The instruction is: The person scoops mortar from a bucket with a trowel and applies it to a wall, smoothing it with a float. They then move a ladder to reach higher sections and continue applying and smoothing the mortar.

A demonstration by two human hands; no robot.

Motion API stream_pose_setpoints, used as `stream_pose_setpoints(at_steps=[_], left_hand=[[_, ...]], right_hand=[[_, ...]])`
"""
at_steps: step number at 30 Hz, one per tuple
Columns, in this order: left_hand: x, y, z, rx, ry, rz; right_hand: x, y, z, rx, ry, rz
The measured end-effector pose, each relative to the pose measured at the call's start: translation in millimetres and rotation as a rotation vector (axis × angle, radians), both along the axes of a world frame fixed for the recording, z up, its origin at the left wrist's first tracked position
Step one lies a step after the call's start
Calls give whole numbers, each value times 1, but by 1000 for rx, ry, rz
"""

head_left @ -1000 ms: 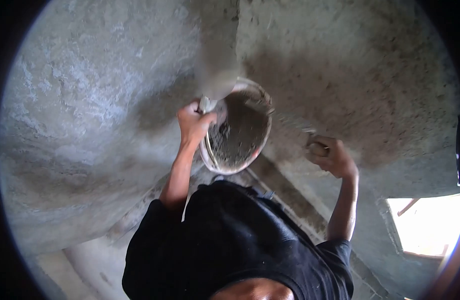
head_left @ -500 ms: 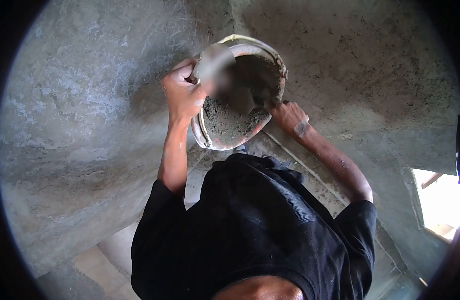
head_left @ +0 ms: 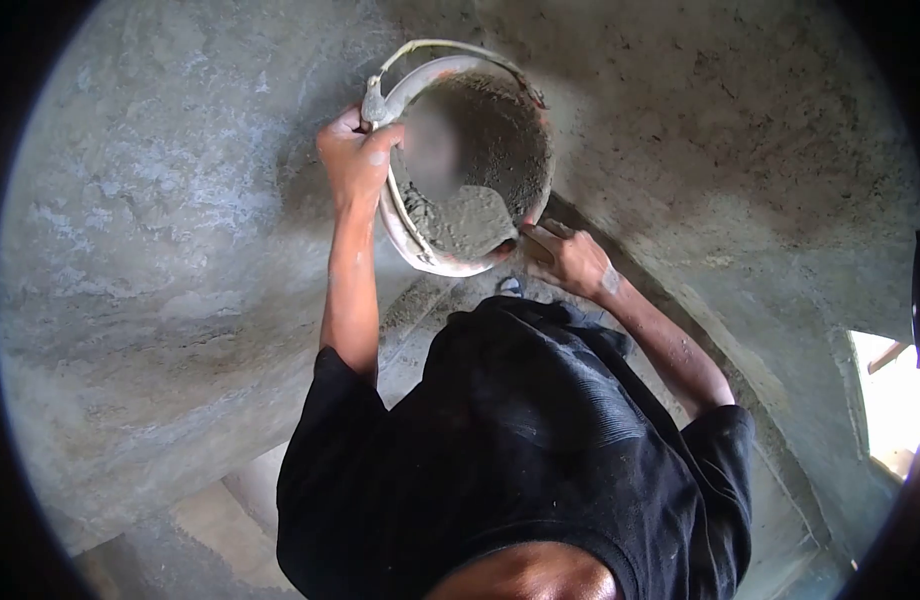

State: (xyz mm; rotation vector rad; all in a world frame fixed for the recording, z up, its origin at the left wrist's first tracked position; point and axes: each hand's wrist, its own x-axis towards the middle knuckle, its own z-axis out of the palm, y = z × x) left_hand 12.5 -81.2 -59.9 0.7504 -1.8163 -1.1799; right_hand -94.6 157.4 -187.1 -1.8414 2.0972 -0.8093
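Note:
A pale bucket [head_left: 392,228] is tilted towards me, its inside coated with wet grey mortar [head_left: 515,135]. My left hand [head_left: 358,160] is closed on the bucket's left rim, beside the knotted end of the looped handle [head_left: 450,44]. At the lower right rim, my right hand [head_left: 572,262] is closed around the handle of a trowel, which the fingers mostly hide. The trowel's blade [head_left: 467,222] lies inside the bucket, heaped with mortar. A blurred patch covers part of the bucket's interior.
Rough grey cement wall [head_left: 160,200] surrounds the bucket on both sides. A bright opening [head_left: 888,400] is at the far right. Below the bucket runs a ledge or edge [head_left: 700,290] in the cement. My black shirt [head_left: 520,430] fills the lower middle.
The bucket has shifted up and slightly left, with its handle loop now standing clear of the rim. My right hand and the trowel have moved down towards the lower rim.

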Motion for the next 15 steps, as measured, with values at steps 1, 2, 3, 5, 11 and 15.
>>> stream_pose_setpoints(at_steps=[1, 2, 3, 5, 11, 15], left_hand=[[3, -9, -8, -16, -65, 58], [5, -15, -16, -27, -42, 62], [8, -19, -22, 21, -29, 110], [13, -27, -25, 73, -24, 195], [31, -31, -45, 126, 11, 278], [39, -29, -62, 54, -92, 328]], right_hand=[[-5, 2, -4, -74, -106, 20], [-11, 3, -4, -148, -205, 43], [-18, 4, 4, -70, -276, 59], [-31, 6, 18, -10, -265, 6], [-83, -4, 100, -136, -218, -72], [-108, -15, 201, -75, -277, -192]])
